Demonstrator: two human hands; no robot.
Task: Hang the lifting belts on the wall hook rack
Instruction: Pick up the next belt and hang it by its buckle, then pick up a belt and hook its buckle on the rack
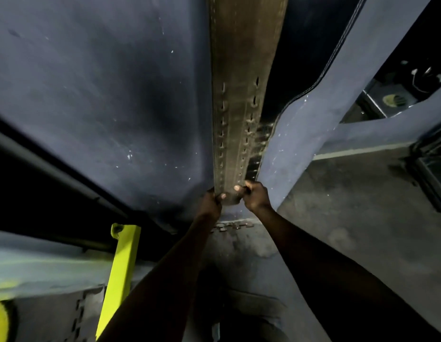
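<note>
Belt (239,99) end pinched, both hands' grip (230,197)

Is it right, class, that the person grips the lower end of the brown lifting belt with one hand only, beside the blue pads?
Not quite. The head view shows both hands on the lifting belt: the left hand and right hand grip its lower end, beside the blue pads.

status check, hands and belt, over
Left hand and right hand both gripping the low end of the brown belt. Belt hangs along the blue wall. Hook rack not in view. Nothing blocking.
</note>
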